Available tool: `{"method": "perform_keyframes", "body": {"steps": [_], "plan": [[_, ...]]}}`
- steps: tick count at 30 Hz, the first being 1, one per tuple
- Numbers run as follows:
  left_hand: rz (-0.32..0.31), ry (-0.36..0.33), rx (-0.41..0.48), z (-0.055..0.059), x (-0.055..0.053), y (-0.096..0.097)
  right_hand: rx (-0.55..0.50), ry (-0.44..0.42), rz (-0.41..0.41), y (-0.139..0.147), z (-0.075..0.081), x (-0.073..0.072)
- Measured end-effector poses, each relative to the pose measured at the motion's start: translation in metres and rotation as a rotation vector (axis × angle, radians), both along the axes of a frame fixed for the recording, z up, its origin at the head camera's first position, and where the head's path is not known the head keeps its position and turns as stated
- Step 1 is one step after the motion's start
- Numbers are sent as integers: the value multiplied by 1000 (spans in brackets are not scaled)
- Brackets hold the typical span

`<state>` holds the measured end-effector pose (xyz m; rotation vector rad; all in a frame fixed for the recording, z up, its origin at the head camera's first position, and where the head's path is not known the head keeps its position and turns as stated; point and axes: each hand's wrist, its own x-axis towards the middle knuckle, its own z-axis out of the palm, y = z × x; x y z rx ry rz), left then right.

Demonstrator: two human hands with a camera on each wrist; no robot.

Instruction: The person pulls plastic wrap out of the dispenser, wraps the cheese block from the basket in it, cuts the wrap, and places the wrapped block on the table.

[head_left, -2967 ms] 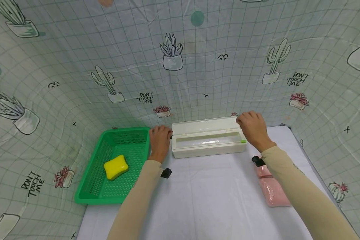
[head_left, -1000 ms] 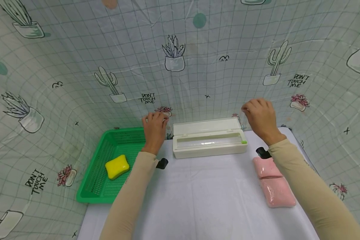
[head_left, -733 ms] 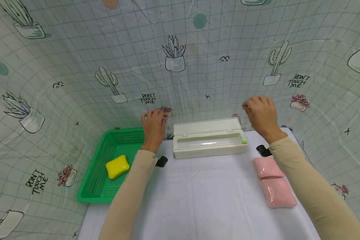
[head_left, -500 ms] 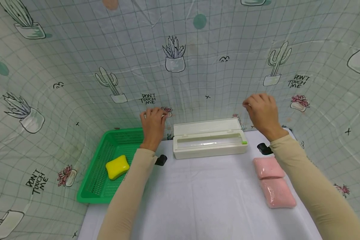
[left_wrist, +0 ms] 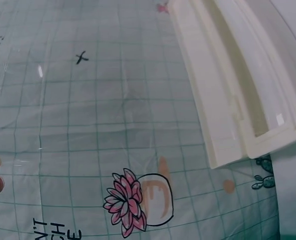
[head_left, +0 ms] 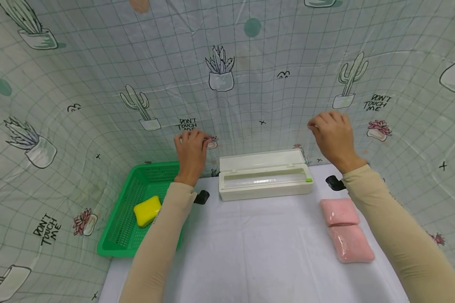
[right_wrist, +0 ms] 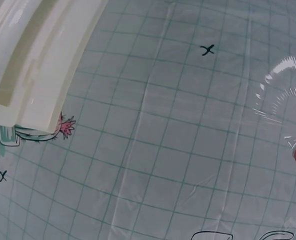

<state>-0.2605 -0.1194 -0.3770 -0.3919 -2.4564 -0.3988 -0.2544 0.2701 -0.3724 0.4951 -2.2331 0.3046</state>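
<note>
Your left hand [head_left: 191, 153], left of centre in the head view, has its fingers bent and pinches clear film [right_wrist: 289, 65], seen as pale glints at the left edge of the left wrist view. Your right hand [head_left: 333, 136], right of centre and slightly higher, pinches clear film too; creases fan out from its fingertips at the right edge of the right wrist view. The film is hard to make out in the head view, so its full extent cannot be told. Below and between your hands, at the centre, stands a white box [head_left: 267, 193], its lid [head_left: 261, 159] tipped back behind a long slot, a green tab [head_left: 309, 179] at the right end. At lower left, partly behind your left sleeve [head_left: 163, 235], a green basket [head_left: 115, 253] holds a yellow block [head_left: 147, 210]. At lower right, two pink packs [head_left: 351, 244] lie touching on the white cloth [head_left: 273, 244], beside your right sleeve [head_left: 394, 231]. A patterned backdrop [head_left: 261, 92] fills the upper frame.
</note>
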Motion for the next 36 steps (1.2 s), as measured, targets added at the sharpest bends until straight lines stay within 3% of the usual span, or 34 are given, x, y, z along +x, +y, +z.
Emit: {"method": "perform_keyframes", "body": {"steps": [36], "plan": [[-6, 91, 6, 37, -12, -3, -17, 38, 17, 4, 38, -10]]}}
